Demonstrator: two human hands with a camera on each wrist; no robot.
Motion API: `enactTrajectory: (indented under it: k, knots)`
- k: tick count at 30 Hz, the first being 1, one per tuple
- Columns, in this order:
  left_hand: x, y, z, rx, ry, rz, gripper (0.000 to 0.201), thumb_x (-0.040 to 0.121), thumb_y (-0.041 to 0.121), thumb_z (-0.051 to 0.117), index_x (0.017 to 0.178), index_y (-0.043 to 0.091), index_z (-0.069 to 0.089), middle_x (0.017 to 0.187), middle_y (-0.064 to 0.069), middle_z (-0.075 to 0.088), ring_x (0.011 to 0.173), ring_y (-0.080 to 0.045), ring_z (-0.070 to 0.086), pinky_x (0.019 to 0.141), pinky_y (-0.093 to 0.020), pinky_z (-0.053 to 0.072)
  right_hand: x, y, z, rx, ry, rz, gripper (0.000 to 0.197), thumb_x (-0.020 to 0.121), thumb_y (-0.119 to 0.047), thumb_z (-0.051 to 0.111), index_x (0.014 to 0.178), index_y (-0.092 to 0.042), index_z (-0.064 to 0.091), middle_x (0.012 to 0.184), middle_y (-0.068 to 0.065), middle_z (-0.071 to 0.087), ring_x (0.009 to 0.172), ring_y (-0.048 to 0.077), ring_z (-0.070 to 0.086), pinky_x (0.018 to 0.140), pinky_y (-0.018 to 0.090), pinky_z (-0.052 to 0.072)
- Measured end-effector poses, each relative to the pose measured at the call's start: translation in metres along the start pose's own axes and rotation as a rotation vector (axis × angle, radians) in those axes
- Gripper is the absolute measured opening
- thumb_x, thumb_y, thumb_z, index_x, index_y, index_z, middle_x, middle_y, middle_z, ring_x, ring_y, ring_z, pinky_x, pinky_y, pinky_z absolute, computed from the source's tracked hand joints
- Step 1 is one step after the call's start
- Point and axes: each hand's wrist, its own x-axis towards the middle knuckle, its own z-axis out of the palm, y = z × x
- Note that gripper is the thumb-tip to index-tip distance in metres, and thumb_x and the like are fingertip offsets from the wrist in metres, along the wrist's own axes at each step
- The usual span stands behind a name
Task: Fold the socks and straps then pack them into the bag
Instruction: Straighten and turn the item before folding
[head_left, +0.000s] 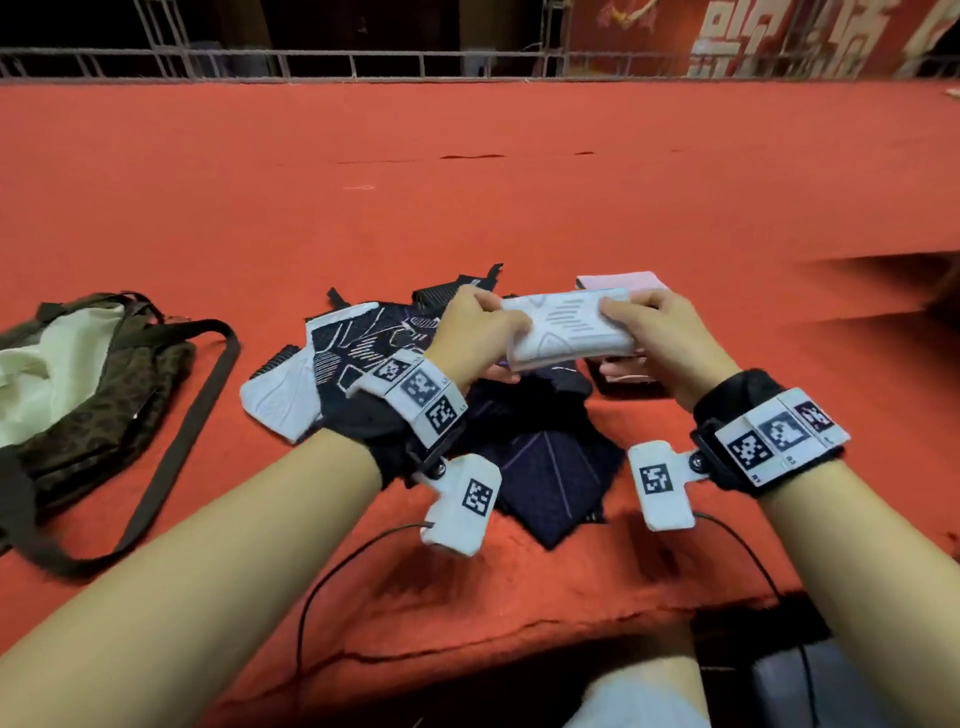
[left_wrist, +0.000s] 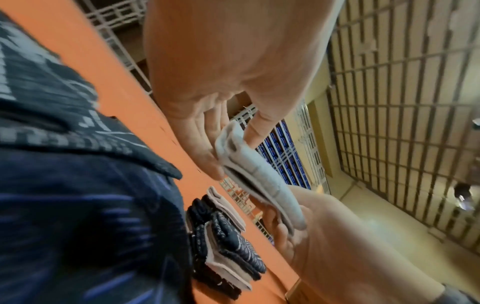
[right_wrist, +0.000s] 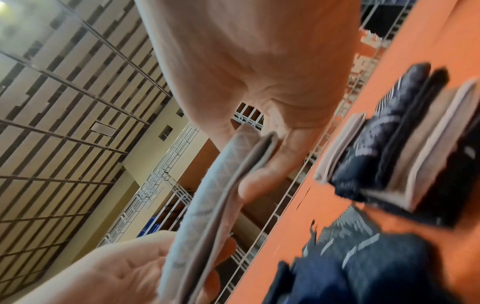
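Observation:
A folded white sock (head_left: 569, 328) with a grey line pattern hangs above the red table, held at both ends. My left hand (head_left: 475, 335) pinches its left end, thumb on top. My right hand (head_left: 649, 327) pinches the right end. The left wrist view shows the sock (left_wrist: 255, 176) folded in layers between thumb and fingers; the right wrist view shows the same sock (right_wrist: 207, 207). Under the hands lie unfolded dark socks (head_left: 545, 467) and a dark-and-white patterned sock (head_left: 322, 374). A brown bag (head_left: 78, 384) with cream lining lies open at the left.
A stack of folded socks (left_wrist: 226, 246), pale and dark, sits behind my right hand, with a pink one (head_left: 621, 281) showing on top. The bag's long strap (head_left: 176, 452) loops toward the near table edge. Cables trail from both wristbands. A metal railing (head_left: 363, 65) borders the far edge.

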Motion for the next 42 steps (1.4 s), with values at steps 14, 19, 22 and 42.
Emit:
enactTrajectory:
  k: [14, 19, 22, 42]
  knots:
    - [0.079, -0.006, 0.124, 0.14, 0.013, 0.022, 0.025, 0.079, -0.002, 0.075, 0.087, 0.013, 0.056, 0.092, -0.007, 0.063, 0.067, -0.027, 0.068, 0.061, -0.048, 0.063, 0.069, 0.03, -0.099, -0.598, 0.341, -0.215, 0.03, 0.084, -0.01, 0.058, 0.105, -0.023, 0.075, 0.113, 0.008, 0.073, 0.105, 0.029, 0.065, 0.095, 0.035, 0.05]
    - [0.091, -0.031, 0.137, 0.395, 0.046, 0.091, 0.018, 0.077, 0.008, 0.079, 0.074, 0.02, 0.066, 0.092, 0.0, 0.072, 0.089, -0.023, 0.071, 0.082, -0.034, 0.06, 0.083, 0.053, -0.1, -0.813, 0.281, -0.166, 0.031, 0.09, -0.008, 0.053, 0.106, -0.019, 0.076, 0.126, 0.013, 0.068, 0.122, 0.032, 0.058, 0.1, 0.03, 0.042]
    - [0.093, -0.043, 0.139, 0.459, 0.043, 0.101, 0.011, 0.08, 0.012, 0.078, 0.078, 0.017, 0.069, 0.098, -0.005, 0.075, 0.095, -0.03, 0.072, 0.085, -0.037, 0.059, 0.089, 0.066, -0.097, -0.849, 0.207, -0.108, 0.03, 0.094, -0.009, 0.051, 0.109, -0.017, 0.076, 0.127, 0.014, 0.069, 0.123, 0.034, 0.058, 0.102, 0.032, 0.042]
    - [0.054, -0.021, -0.076, 0.381, 0.103, 0.011, 0.013, 0.091, 0.014, 0.069, 0.082, 0.024, 0.067, 0.085, -0.002, 0.066, 0.086, -0.017, 0.063, 0.069, -0.031, 0.056, 0.064, 0.019, 0.093, -0.979, -0.238, -0.172, 0.039, 0.094, -0.049, 0.061, 0.076, -0.015, 0.054, 0.078, 0.0, 0.059, 0.085, 0.026, 0.058, 0.067, 0.034, 0.038]
